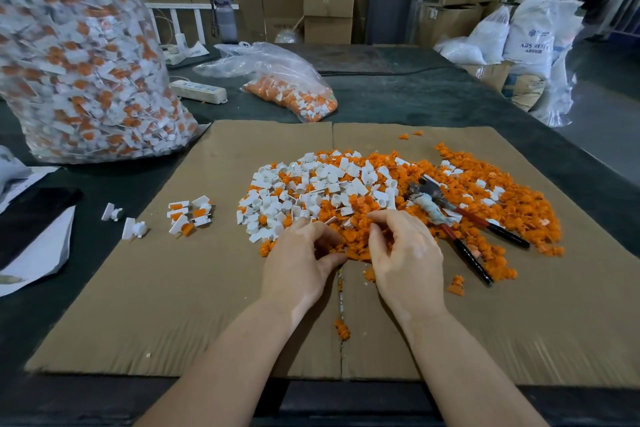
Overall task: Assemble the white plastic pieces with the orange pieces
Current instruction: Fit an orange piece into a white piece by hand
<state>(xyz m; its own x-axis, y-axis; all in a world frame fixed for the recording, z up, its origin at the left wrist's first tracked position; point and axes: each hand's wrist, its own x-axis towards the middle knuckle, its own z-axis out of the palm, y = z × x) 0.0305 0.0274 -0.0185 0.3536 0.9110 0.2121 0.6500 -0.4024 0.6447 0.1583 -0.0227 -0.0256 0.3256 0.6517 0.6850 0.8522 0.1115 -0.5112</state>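
A heap of loose white plastic pieces (pixel 311 184) and orange pieces (pixel 460 191) covers the middle of a brown cardboard sheet (pixel 173 305). My left hand (pixel 298 263) and my right hand (pixel 405 260) sit side by side at the heap's near edge, fingers curled down into the orange pieces. What each hand holds is hidden by its fingers. A small group of joined white-and-orange pieces (pixel 188 215) lies to the left on the cardboard. Two all-white pieces (pixel 123 220) lie beyond the cardboard's left edge.
Pliers (pixel 464 222) with red-and-black handles lie on the heap's right side. A big clear bag of joined pieces (pixel 76 55) stands at the far left. Behind the cardboard lies a smaller bag of orange pieces (pixel 291 94), with a power strip (pixel 199 91) beside it. A phone and papers (pixel 31 232) lie left.
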